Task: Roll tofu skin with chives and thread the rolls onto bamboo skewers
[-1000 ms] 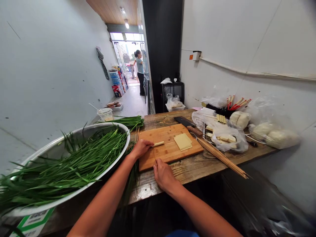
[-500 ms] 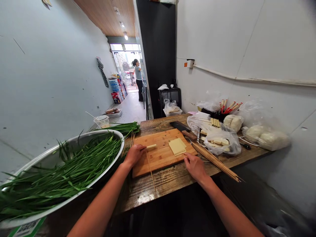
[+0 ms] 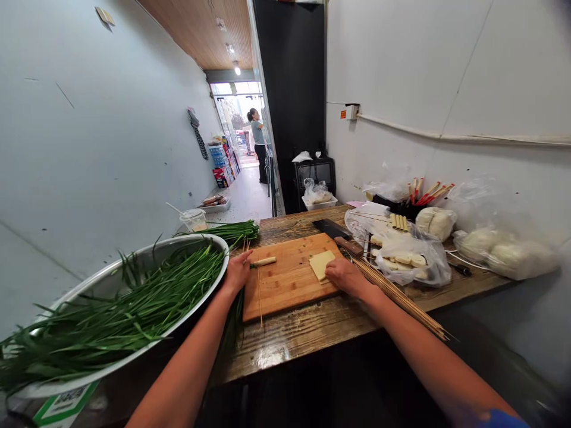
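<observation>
My left hand (image 3: pixel 238 270) is closed at the left edge of the wooden cutting board (image 3: pixel 285 291), around green chives. The chives run into a pale rolled tofu sheet (image 3: pixel 266 261) lying on the board. A thin bamboo skewer (image 3: pixel 260 297) crosses the roll and points toward me; whether it pierces the roll I cannot tell. At the board's right side my right hand (image 3: pixel 345 276) pinches the edge of the square yellow tofu sheets (image 3: pixel 320 264). Its fingertips partly hide the stack. More chives (image 3: pixel 134 309) fill a big metal basin (image 3: pixel 226 252) left of my left arm.
A cleaver (image 3: pixel 332 229) lies behind the board. Bundled skewers (image 3: pixel 405 300) stick out over the table's front edge. At right are a plastic bag of pale pieces (image 3: pixel 430 264), several small rolls (image 3: pixel 398 223) and bagged white food (image 3: pixel 513 255). Beyond, a person (image 3: pixel 259 142) stands by the doorway.
My right hand has moved from the board's front edge onto the yellow sheets. My left hand has drawn left from the roll, uncovering green chives at its end. The view has shifted slightly.
</observation>
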A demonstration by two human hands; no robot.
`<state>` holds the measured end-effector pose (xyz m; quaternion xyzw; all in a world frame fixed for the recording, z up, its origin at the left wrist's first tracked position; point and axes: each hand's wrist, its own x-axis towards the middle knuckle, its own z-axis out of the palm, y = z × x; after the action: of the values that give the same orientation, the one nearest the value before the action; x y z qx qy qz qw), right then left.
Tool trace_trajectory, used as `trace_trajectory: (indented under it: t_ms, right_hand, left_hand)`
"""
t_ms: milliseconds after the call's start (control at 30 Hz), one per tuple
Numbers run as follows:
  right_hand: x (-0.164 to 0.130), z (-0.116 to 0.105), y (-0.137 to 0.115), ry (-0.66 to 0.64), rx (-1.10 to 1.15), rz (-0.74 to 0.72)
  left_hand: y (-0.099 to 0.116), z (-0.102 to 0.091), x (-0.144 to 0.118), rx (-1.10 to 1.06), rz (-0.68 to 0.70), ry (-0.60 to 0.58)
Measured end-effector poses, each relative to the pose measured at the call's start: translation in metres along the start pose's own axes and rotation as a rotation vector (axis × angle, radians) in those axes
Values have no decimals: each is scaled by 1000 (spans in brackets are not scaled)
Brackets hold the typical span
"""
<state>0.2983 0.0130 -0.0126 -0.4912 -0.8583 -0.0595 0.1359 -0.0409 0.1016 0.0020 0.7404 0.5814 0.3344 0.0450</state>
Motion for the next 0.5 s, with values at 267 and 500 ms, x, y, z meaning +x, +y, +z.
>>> trace_trajectory:
  t_ms: [267,500]
  right_hand:
    - [24,-21,8,106,87,297]
    - [82,-46,-33,208,108,294]
  left_hand:
    - [81,2,-51,4,267,-91]
    - [109,-25,-37,-65,190,72]
